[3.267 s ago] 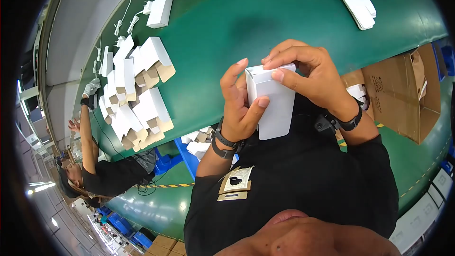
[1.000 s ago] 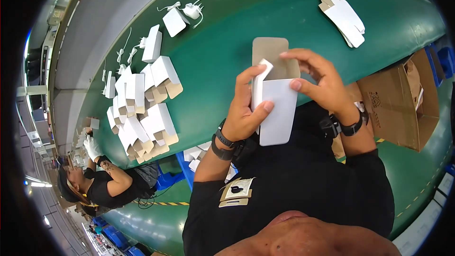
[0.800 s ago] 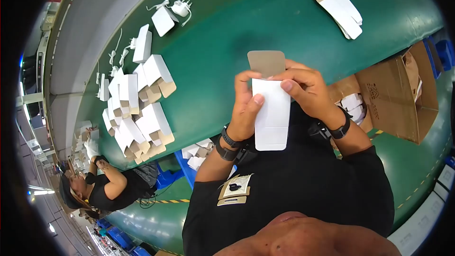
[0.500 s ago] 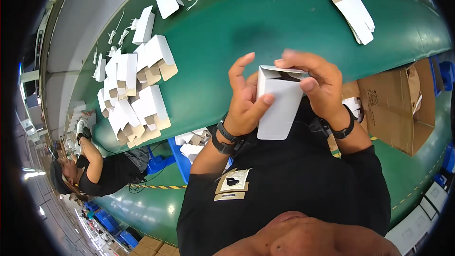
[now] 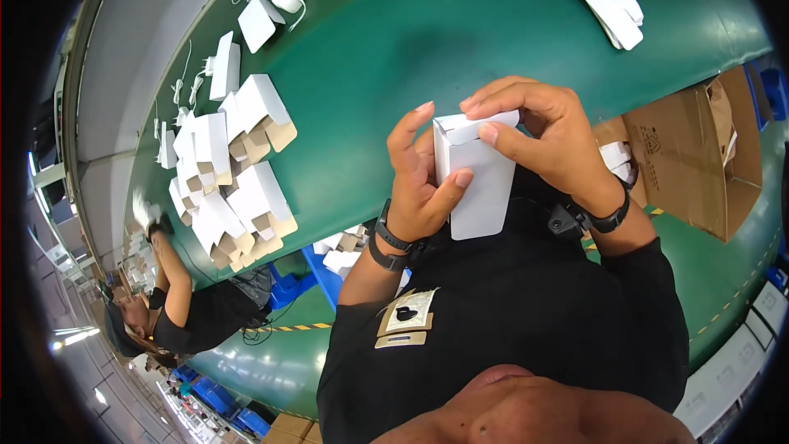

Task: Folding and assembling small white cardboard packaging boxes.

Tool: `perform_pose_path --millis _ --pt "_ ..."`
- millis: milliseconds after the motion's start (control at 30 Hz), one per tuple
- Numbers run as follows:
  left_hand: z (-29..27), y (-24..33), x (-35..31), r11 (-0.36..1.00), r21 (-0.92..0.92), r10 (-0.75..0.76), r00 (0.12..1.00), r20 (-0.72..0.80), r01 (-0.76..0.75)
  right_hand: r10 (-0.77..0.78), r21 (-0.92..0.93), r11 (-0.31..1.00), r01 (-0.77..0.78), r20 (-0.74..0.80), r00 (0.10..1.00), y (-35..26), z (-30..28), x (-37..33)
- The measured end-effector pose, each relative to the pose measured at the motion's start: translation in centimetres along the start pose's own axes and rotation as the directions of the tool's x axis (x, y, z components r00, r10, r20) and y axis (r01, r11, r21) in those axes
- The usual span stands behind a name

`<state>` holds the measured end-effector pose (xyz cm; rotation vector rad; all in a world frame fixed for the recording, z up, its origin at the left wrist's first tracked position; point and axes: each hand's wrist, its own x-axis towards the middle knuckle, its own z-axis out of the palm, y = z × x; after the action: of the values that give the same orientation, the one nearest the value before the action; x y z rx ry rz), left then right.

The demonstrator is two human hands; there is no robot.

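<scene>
White box [image 5: 483, 193] is up in both hands, off the surface [image 5: 362, 82], in front of the black shirt [image 5: 526, 304]. Long axis runs from the far, flap end back toward the chest, close to straight away from the wearer.

Left hand [image 5: 417, 187]: wraps the left side, partly closed to box width, thumb flat on the wide face toward the camera, index finger raised clear near the far left corner. It's carrying the body.

Right hand [image 5: 546, 133]: on the far right end, fingers curled, a narrow thumb-to-finger gap with the end flap [image 5: 485, 126] in it. Thumb at the near edge of that end, fingertips over the top.

Key relation: flap sits directly under the right fingers, across the box's long axis. Right hand is on it; left is lower, on the side. Slit visible at the flap's left end; can't tell if its tongue is seated.

Open boxes [image 5: 212, 144] well left, flat cartons [image 5: 606, 0] far right on the surface.
</scene>
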<state>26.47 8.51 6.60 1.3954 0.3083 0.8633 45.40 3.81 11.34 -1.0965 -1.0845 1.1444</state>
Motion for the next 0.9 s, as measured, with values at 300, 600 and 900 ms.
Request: perform_pose_path --millis 300,600,900 --pt "0.3 -0.9 0.9 0.999 0.047 -0.010 0.999 -0.031 0.011 0.104 0.061 0.993 -0.105 0.021 0.994 0.5 -1.4 1.1" --pt "-0.7 -1.6 3.3 0.995 -0.053 -0.085 0.995 -0.045 0.083 -0.176 -0.323 0.923 0.209 0.128 0.976 1.9 -3.2 2.2" --pt "-17.7 -7.3 16.0 0.952 -0.183 -0.302 0.664 -0.684 0.245 -0.423 -0.972 -0.071 -0.226 -0.176 0.889 4.9 -18.5 6.2"
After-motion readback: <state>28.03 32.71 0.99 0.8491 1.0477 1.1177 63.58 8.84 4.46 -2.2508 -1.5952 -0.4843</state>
